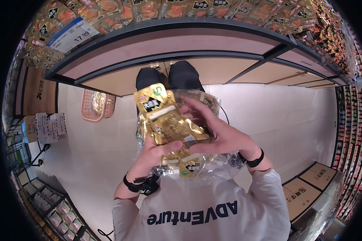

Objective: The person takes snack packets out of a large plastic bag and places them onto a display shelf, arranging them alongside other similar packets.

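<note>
A stack of shiny gold snack packets (167, 124) with black labels lies fanned out between my hands, in front of my body. My left hand (159, 150) grips the stack from its left side, the thumb lying across the top packet. At the right side, my right hand (215, 132) curves around the packets, its fingers and thumb bent against them; its fingertips are partly hidden. Beneath and around the packets spreads a clear plastic bag (217, 168) with more packets inside, resting over my lap.
Ahead stands a display shelf with a dark-framed front (181, 38), piled with similar packets (149, 11). A pink basket (93, 105) holding packets sits on the floor at left, near stacked cartons (48, 127). Brown boxes (303, 193) and product shelves (352, 120) line the right.
</note>
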Demonstrator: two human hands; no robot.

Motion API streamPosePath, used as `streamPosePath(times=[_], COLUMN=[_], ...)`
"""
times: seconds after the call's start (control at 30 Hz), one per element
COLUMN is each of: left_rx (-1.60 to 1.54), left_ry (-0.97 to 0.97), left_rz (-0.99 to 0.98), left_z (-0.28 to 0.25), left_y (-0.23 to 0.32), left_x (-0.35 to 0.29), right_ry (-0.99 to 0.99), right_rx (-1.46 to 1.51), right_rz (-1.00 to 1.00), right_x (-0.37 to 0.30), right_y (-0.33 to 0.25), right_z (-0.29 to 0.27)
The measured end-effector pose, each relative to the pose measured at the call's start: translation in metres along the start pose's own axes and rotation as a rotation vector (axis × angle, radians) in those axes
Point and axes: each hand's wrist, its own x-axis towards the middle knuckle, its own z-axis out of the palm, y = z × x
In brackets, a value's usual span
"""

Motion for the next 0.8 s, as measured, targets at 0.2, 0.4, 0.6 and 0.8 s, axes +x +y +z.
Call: streamPosePath(times=[0.2, 0.4, 0.6, 0.8], left_rx=[-0.102, -0.104, -0.152, -0.161], left_ry=[0.246, 0.318, 0.312, 0.316], left_rz=[0.031, 0.104, 0.1, 0.067], left_z=[-0.025, -0.017, -0.014, -0.009], left_y=[-0.002, 0.002, 0.002, -0.003], left_x=[-0.007, -0.002, 0.001, 0.002], right_ry=[0.115, 0.222, 0.301, 0.389], right_rx=[0.006, -0.221, -0.352, -0.307], right_rz=[0.147, 0.128, 0.067, 0.045], right_x=[-0.01, 0.006, 0.004, 0.007], right_y=[0.006, -0.007, -0.007, -0.01], right_z=[0.007, 0.023, 0.025, 0.033])
